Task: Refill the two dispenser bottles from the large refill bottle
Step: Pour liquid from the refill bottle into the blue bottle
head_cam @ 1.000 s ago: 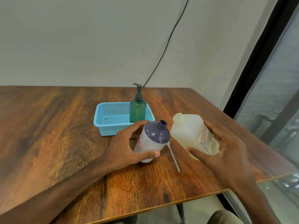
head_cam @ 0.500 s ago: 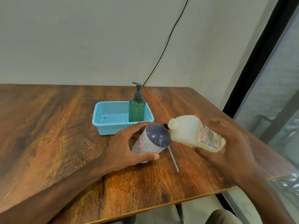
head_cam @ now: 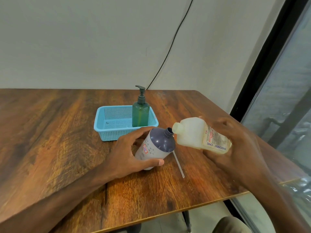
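Two-handed, mouth nearly to mouth: gripping the tilted, purple-shouldered dispenser bottle (head_cam: 156, 147) on the counter (head_cam: 50, 132) with the left hand (head_cam: 129, 153), tipping the translucent, squarish refill bottle (head_cam: 193, 133) in the right hand (head_cam: 235, 145). Best going slowly, keeping spout over the narrow threaded neck, likely avoiding spills down smooth, glossy plastic.

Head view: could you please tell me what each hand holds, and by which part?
The left hand grips the white, navy-shouldered plastic dispenser bottle round its body; the right hand holds the translucent cream plastic refill bottle by its labelled lower half.
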